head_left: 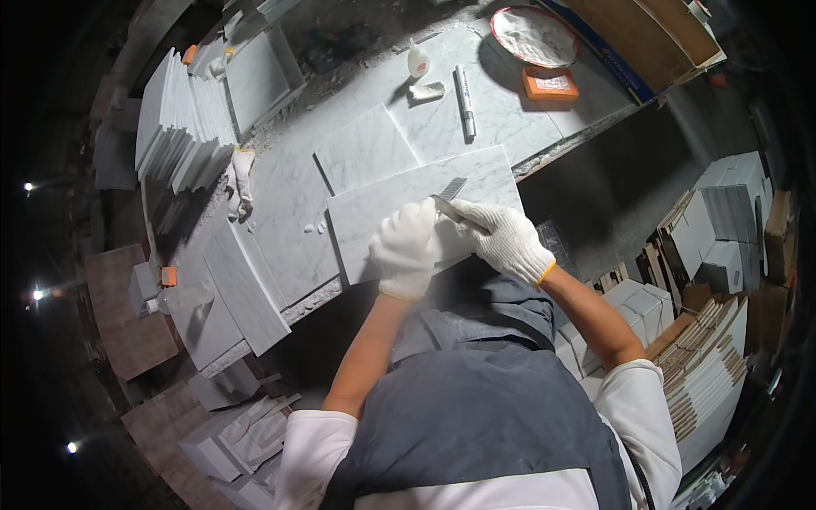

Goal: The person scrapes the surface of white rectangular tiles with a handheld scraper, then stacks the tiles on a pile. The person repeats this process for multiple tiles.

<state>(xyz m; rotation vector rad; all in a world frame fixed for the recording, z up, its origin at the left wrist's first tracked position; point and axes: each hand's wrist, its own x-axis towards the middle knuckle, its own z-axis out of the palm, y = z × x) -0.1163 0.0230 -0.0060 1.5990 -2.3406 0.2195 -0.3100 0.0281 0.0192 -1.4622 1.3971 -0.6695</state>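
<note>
A grey-white veined marble slab (374, 217) lies on the bench in front of me, its near edge close to my body. My right hand (510, 238), in a white knit glove, is closed around a thin, flat metal tool like a knife or scraper (459, 214). The tool's end points left toward my left hand (406, 246), also gloved, whose fingers are curled closed over the slab; what they pinch, if anything, is hidden. Just beyond the tool is a small grey striped strip (455, 188). Behind the slab rests another marble tile (365, 151).
A white marker (465, 100), a small bottle (418, 59), an orange block (550, 84) and a red-rimmed bowl of white powder (534, 36) stand at the back. Stacked tiles (183, 127) and a crumpled glove (241, 183) are on the left. Boxes (731, 204) sit at right.
</note>
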